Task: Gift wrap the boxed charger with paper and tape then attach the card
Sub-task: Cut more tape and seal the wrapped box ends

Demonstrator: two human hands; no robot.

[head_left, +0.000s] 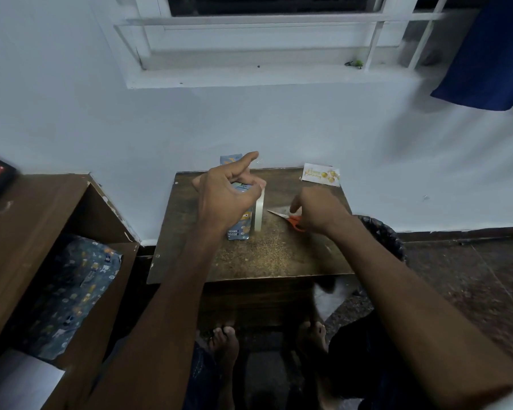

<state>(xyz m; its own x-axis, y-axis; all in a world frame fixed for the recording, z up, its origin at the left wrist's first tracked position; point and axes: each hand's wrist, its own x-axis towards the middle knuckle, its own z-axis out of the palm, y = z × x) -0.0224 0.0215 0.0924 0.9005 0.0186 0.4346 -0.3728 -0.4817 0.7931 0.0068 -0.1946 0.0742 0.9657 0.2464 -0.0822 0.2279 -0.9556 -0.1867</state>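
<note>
Now the left hand point(225, 196) pinches a strip drawn from the tape roll point(259, 213), which stands on edge against the half-wrapped box point(240, 227) in the middle of the small table point(249, 261). I think the strip should stay tight while it is cut. The right hand point(317, 213) closes on the orange-handled scissors point(288, 218), metal blades flat on the rough wood. The glossy card point(321, 173) waits at the back right corner.
</note>
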